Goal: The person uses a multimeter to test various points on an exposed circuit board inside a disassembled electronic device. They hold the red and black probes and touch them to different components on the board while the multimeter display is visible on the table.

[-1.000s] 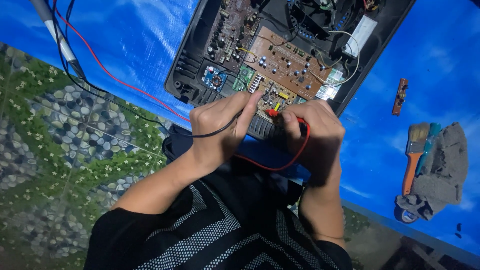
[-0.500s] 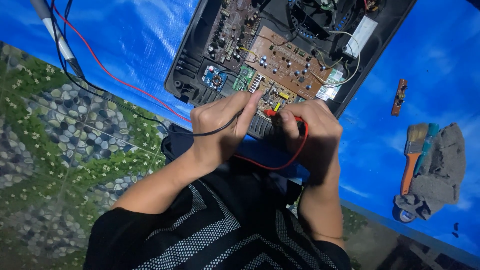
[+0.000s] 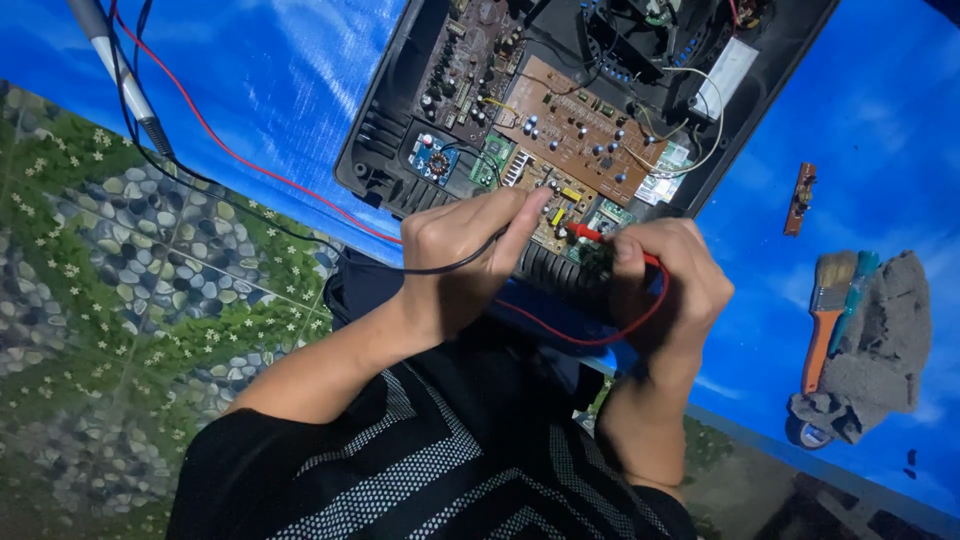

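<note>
Nearest the camera, two bare forearms come out of one dark striped garment. The left hand (image 3: 462,255) is curled almost closed, pinching a black probe (image 3: 520,222) with its forefinger laid straight along it, the tip pressed onto the circuit boards (image 3: 570,130); one black lead (image 3: 250,215) trails off to the left. The right hand (image 3: 665,285) is closed tight around a red probe (image 3: 585,233), its tip touching the same board edge, with one red lead (image 3: 590,335) looping under the wrist. Beyond the hands lies one open black chassis (image 3: 385,150) holding several boards, resting on a blue sheet (image 3: 300,70). To the right, well apart, lie one orange-handled brush (image 3: 825,310), one grey rag (image 3: 890,340) and one small loose board strip (image 3: 800,198).
</note>
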